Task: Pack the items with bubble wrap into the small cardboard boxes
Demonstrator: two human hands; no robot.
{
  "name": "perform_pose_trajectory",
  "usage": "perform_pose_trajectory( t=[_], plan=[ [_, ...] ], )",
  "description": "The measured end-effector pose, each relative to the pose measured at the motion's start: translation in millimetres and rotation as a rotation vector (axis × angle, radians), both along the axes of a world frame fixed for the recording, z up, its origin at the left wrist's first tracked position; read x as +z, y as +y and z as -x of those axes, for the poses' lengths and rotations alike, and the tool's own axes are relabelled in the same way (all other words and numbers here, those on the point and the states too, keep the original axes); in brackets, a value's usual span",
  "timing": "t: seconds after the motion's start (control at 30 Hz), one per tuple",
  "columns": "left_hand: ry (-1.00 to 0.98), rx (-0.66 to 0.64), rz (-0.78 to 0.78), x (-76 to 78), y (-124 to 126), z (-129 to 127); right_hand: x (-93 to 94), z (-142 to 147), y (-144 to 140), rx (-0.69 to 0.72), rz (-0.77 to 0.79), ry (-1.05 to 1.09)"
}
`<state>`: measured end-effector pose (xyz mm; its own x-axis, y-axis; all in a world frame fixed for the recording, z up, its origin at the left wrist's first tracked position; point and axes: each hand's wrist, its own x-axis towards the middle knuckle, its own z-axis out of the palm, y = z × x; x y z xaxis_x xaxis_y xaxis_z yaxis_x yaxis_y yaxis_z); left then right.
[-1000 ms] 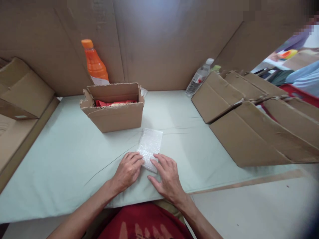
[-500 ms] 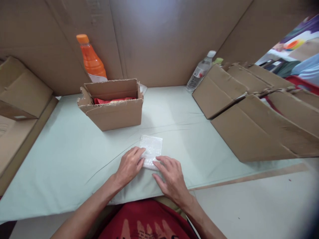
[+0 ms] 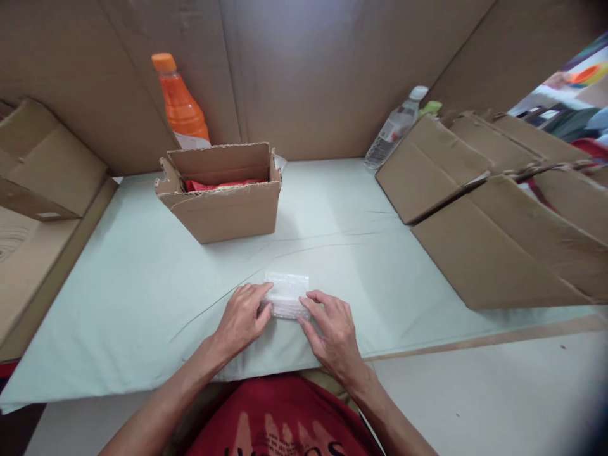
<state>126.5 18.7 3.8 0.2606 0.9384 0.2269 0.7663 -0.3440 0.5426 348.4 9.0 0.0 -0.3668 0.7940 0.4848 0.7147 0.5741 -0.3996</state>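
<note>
A small piece of clear bubble wrap (image 3: 287, 295) lies on the pale green cloth in front of me, its near part folded over into a thicker roll. My left hand (image 3: 243, 316) grips its left edge between thumb and fingers. At the right edge, my right hand (image 3: 332, 326) pinches the folded part the same way. Whether anything is wrapped inside the fold, I cannot tell. Beyond the hands stands an open cardboard box (image 3: 232, 215) with red packaging (image 3: 223, 185) inside.
An orange bottle (image 3: 183, 107) stands behind the box. A clear water bottle (image 3: 394, 130) leans at the back right beside several cardboard boxes (image 3: 503, 247). Another carton (image 3: 52, 164) sits at the left. Cardboard panels (image 3: 308, 76) wall off the back. Part of another person shows at upper right.
The near part of the bubble wrap has been folded further away from me, so its flat part is shorter. Both hands keep hold of its sides. The view has shifted slightly.
</note>
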Motion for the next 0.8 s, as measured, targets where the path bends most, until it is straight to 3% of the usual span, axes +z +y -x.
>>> perform_pose_trajectory(
  t=[0.1,0.17,0.3,0.4,0.5,0.63,0.8],
  plan=[
    [0.027,0.082,-0.01,-2.1,2.9,-1.2,0.3,4.3,4.6,0.052,-0.004,-0.136],
    [-0.099,0.166,0.025,-3.0,-2.5,-0.9,-0.3,7.0,12.1,0.086,0.009,-0.182],
    [-0.622,0.387,0.242,-5.2,-26.6,-5.0,-0.6,11.4,25.6,0.09,0.021,-0.089],
    [-1.025,0.413,0.438,-6.4,-38.7,-15.0,0.9,17.4,25.0,0.082,0.043,0.051],
    [-1.235,0.435,0.529,-6.0,-37.0,-23.7,2.2,23.8,17.5,0.138,0.11,0.146],
    [-1.167,0.439,0.511,-1.7,-30.0,-24.1,4.9,21.7,12.7,0.172,0.247,0.212],
    [-0.899,0.308,0.424,10.3,-31.8,-19.1,18.3,8.9,23.6,0.234,0.422,0.238]
  ],
)
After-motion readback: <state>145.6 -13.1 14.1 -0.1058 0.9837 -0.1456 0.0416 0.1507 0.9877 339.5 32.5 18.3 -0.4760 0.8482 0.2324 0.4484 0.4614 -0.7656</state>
